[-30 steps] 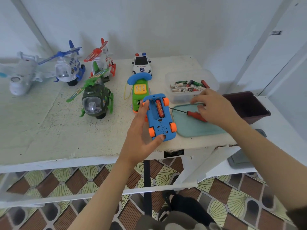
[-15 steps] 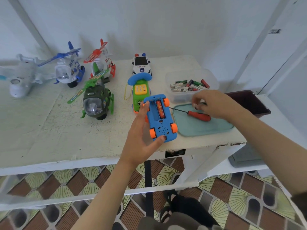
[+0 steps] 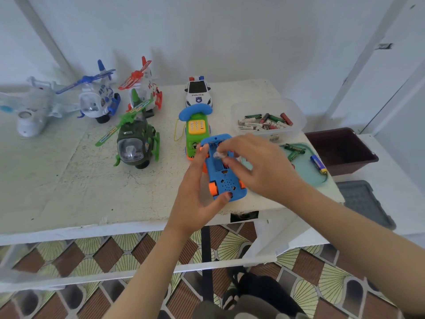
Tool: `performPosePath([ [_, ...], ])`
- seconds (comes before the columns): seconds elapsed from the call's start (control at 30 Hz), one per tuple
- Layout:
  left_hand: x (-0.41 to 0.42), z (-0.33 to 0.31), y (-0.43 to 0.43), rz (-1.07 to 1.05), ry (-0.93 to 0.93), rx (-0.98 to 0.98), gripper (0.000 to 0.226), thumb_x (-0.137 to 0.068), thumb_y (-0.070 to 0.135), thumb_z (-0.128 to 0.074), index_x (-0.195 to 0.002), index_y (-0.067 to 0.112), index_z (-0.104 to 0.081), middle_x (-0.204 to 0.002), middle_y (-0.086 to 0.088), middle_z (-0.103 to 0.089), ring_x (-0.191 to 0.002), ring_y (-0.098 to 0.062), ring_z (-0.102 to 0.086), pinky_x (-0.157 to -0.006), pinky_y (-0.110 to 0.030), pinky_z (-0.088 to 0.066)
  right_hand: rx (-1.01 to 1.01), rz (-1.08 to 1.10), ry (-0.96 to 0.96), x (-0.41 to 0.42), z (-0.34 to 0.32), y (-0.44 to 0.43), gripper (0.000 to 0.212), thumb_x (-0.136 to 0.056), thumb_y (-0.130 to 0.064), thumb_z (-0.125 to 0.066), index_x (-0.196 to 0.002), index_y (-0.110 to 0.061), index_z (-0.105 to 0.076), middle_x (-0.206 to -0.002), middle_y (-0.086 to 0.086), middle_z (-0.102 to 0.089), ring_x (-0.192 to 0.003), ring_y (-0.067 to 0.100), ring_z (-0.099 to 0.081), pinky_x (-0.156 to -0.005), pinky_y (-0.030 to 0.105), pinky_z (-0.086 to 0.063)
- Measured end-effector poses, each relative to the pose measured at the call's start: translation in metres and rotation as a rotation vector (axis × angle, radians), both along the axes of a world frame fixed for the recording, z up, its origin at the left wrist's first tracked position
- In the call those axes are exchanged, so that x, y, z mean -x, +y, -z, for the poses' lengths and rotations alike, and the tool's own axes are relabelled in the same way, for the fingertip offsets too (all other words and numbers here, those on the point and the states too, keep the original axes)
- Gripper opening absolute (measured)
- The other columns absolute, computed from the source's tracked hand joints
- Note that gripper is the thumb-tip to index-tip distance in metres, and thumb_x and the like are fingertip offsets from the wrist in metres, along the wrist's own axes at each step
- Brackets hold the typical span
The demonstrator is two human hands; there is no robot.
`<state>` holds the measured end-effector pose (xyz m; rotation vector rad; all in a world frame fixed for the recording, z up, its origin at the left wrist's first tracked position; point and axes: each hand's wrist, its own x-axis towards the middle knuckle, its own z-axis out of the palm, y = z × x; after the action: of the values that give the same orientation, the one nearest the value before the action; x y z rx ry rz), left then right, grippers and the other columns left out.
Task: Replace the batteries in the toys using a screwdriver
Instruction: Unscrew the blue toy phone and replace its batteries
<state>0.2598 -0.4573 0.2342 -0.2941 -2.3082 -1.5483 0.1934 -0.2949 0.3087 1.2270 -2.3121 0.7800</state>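
A blue toy car (image 3: 226,183) with orange wheels is held upside down above the table's front edge, gripped by my left hand (image 3: 193,194) at its side and rear. Over its open battery bay my right hand (image 3: 259,164) pinches a small grey blurred thing that looks like a battery (image 3: 216,155). To the right, a teal tray (image 3: 305,176) holds two green batteries (image 3: 293,148) and a blue battery (image 3: 318,164). The screwdriver is hidden behind my right hand.
A clear tub (image 3: 297,118) of several used batteries stands behind the tray, with a dark brown bin (image 3: 340,148) to its right. A green phone toy (image 3: 195,132), a police car (image 3: 197,93) and a green helicopter (image 3: 135,141) stand behind the blue car. More aircraft toys line the back left.
My right hand left the screwdriver and tray and came left over the blue car's battery bay with a small thing in its fingers. My left hand kept hold of the car.
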Motion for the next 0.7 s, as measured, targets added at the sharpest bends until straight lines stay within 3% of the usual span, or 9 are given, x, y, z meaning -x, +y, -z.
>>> performPosePath([
  [0.17,0.000,0.000,0.001,0.005,-0.012,-0.008,0.086,-0.085,0.035,-0.066,-0.152,0.016,-0.016,-0.160,0.004,-0.024,-0.147,-0.009,-0.022,-0.116,-0.021,-0.023,-0.128,-0.088,0.260,0.006,0.014,-0.003,0.013,-0.084,-0.003,-0.062,-0.095,-0.008,-0.068,-0.098,0.005,-0.069,-0.079,0.025,-0.060,-0.059,0.036,-0.051],
  [0.4,-0.001,0.002,0.000,-0.005,-0.003,0.018,0.084,-0.085,0.036,-0.066,-0.152,0.022,-0.015,-0.160,-0.001,-0.023,-0.148,-0.012,-0.023,-0.118,-0.027,-0.024,-0.033,-0.083,0.159,0.010,0.024,-0.003,0.014,-0.089,-0.018,-0.065,-0.096,-0.010,-0.073,-0.104,0.003,-0.071,-0.092,0.022,-0.062,-0.081,0.035,-0.050],
  [0.47,-0.001,0.002,0.001,-0.008,-0.003,0.012,0.085,-0.085,0.035,-0.066,-0.152,0.021,-0.016,-0.160,0.000,-0.023,-0.148,-0.012,-0.022,-0.118,-0.029,-0.024,0.051,0.000,0.052,0.008,0.026,-0.004,0.019,-0.086,-0.025,-0.066,-0.101,-0.015,-0.073,-0.113,0.004,-0.067,-0.101,0.020,-0.057,-0.090,0.030,-0.044],
  [0.57,-0.001,0.003,0.000,-0.006,-0.003,0.005,0.087,-0.085,0.033,-0.066,-0.153,0.016,-0.016,-0.161,0.000,-0.022,-0.148,-0.013,-0.022,-0.119,-0.036,-0.026,0.122,0.118,-0.289,0.003,0.024,-0.009,0.054,-0.081,-0.033,-0.069,-0.132,-0.025,-0.054,-0.138,0.001,-0.048,-0.126,0.015,-0.042,-0.104,0.023,-0.029],
  [0.63,0.000,0.003,0.000,-0.011,-0.003,0.012,0.087,-0.084,0.035,-0.066,-0.153,0.017,-0.016,-0.161,0.000,-0.023,-0.148,-0.014,-0.023,-0.119,-0.041,-0.028,0.207,0.100,-0.643,0.001,0.022,-0.013,0.075,-0.082,-0.028,-0.073,-0.145,-0.029,-0.033,-0.145,-0.005,-0.041,-0.131,0.006,-0.040,-0.105,0.019,-0.031],
  [0.7,0.000,0.003,0.000,-0.018,-0.001,0.018,0.086,-0.084,0.036,-0.066,-0.153,0.019,-0.017,-0.160,0.000,-0.024,-0.147,-0.013,-0.024,-0.119,-0.037,-0.027,0.324,0.069,-0.942,0.001,0.021,-0.015,0.082,-0.083,-0.020,-0.074,-0.149,-0.027,-0.026,-0.142,-0.007,-0.045,-0.123,0.002,-0.048,-0.102,0.017,-0.040],
])
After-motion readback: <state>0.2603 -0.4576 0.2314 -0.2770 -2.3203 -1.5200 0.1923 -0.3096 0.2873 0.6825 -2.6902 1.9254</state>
